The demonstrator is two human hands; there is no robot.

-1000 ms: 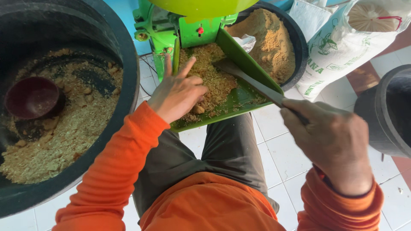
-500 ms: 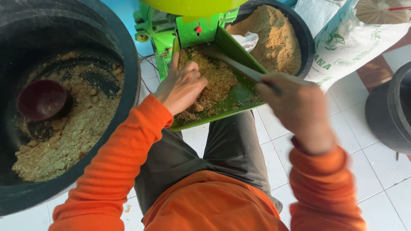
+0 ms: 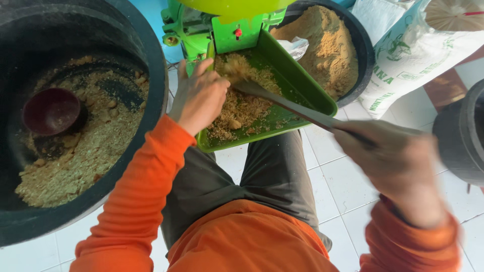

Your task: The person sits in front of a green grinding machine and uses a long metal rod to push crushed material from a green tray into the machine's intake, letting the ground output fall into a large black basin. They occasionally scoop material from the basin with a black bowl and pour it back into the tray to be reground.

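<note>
Two big black tubs frame the scene: the left tub (image 3: 151, 65), holding coarse crumbly meal and a dark red bowl (image 3: 51, 111), and the far tub (image 3: 364, 45) behind the machine, heaped with finer tan powder. Between them the green machine (image 3: 227, 30) feeds from a sloping green tray (image 3: 297, 80) strewn with coarse crumbs (image 3: 242, 108). A printed white sack (image 3: 403, 60) lies to the right on the tiled floor. Since a second ago the right hand (image 3: 398, 166), clenched around the handle of a long grey stick (image 3: 287, 103), has swung the tool's far end up the tray to the machine's mouth, where it now digs into the pile; the hand itself is blurred with motion. The left hand (image 3: 199, 95) has hardly moved, resting fingers spread on the crumbs at the tray's left rim, gripping nothing. Judging by this shift, the crumbs are being pushed up toward the intake, with a fair amount still lying lower in the tray.
</note>
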